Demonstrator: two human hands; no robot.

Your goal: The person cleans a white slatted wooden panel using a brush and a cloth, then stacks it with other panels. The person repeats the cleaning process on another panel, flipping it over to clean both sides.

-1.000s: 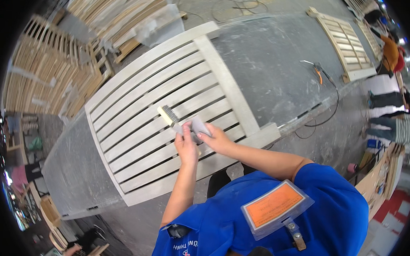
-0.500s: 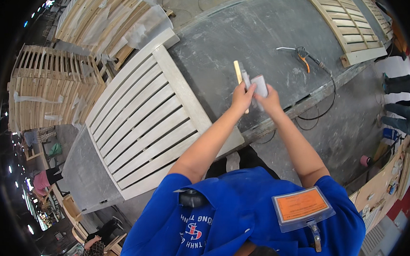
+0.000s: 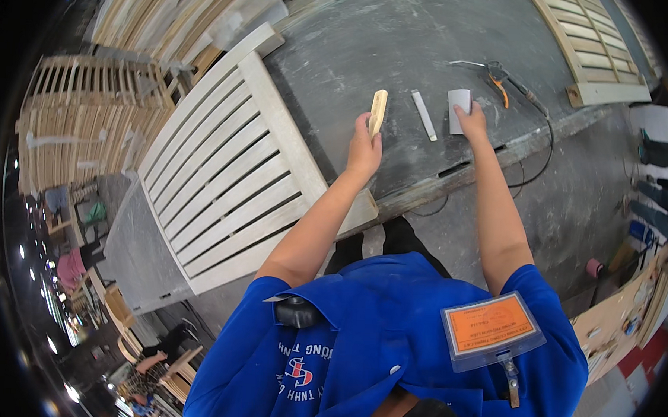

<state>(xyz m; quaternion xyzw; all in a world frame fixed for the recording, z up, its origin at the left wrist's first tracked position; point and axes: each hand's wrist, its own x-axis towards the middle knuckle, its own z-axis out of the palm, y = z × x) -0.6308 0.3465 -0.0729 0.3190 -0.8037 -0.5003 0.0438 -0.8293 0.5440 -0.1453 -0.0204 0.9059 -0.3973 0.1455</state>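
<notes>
My left hand is closed around a short pale-yellow wooden block, held upright-tilted just above the dark worktable. My right hand grips the edge of a grey-white sheet of sandpaper, slightly curved, over the tabletop. Between the two hands a thin light-grey stick lies on the table, touched by neither. Left of my left hand rests a whitish slatted wooden panel with a curved outer rail.
An air blow gun with an orange trigger lies beyond my right hand, its black hose dropping over the table edge. Another slatted panel is at the far right. Stacked wooden frames stand at left; people are in the background.
My hands have moved apart, the left with the wooden block, the right with the sandpaper. The light-grey stick, held between them before, now lies on the table.
</notes>
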